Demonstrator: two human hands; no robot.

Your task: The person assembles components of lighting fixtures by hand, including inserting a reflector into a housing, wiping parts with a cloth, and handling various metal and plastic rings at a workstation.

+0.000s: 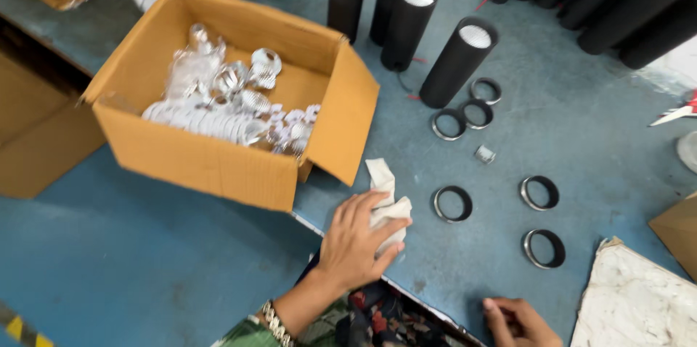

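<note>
Here, in the head view, the left hand (356, 242) sits at lower centre, its fingers (385, 251) curled around a crumpled white cloth (386, 205) lying on the blue table (581, 136). The right hand (521, 321) rests at the bottom edge — whether its fingers are spread or closed, I cannot tell. Black rings (453, 204) lie right of the cloth; black tubes (457, 62) stand above them, and an open cardboard box (210, 162) of shiny metal parts (225, 111) fills the upper left

White cloth (385, 205), black tubes (457, 62), tan cardboard box (210, 162), blue table (595, 144)
</note>
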